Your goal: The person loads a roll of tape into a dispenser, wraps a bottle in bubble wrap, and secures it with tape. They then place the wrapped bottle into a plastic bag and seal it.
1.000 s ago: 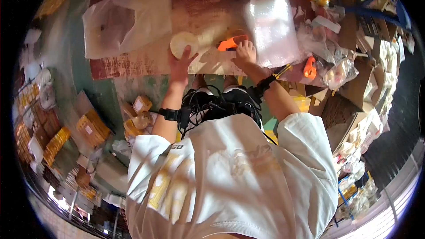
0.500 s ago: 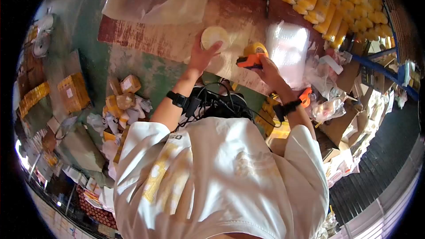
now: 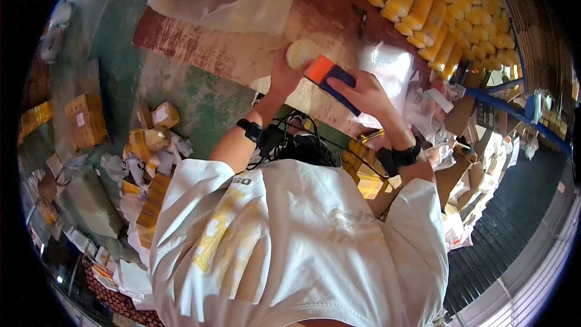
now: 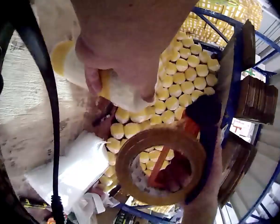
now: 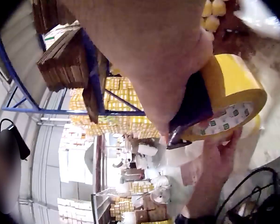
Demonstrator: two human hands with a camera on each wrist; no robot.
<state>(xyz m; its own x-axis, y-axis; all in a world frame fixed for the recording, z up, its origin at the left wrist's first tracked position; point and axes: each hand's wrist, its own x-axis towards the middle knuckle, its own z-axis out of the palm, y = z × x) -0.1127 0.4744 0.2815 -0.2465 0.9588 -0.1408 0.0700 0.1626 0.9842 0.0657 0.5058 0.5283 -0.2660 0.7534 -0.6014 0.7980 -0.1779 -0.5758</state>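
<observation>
A pale cylindrical package point(image 4: 126, 95) with yellow tape bands is gripped by my left hand point(image 3: 284, 75), its round end point(image 3: 301, 53) facing up in the head view. My right hand point(image 3: 368, 94) holds an orange and dark blue tape dispenser point(image 3: 331, 80) from its right side. The dispenser's orange end overlaps the package's near edge in the head view. In the right wrist view a yellow roll of tape point(image 5: 233, 77) sits on the dispenser, close to the left hand's fingers point(image 5: 219, 147). The left wrist view shows that tape roll point(image 4: 123, 163) ring-on, beside the package.
The worn table point(image 3: 193, 48) carries a translucent plastic sheet point(image 3: 272, 9) and a shiny stack of clear plastic point(image 3: 387, 60). Many yellow-ended packages point(image 3: 436, 9) are piled at the back right. Crumpled plastic point(image 3: 426, 115) and a blue rack bar point(image 3: 514, 106) stand right; taped cartons point(image 3: 85, 121) lie left.
My right hand has lifted the dispenser off the table, turned it and brought it left against the package. The left hand keeps hold of the package; the head view has swung round.
</observation>
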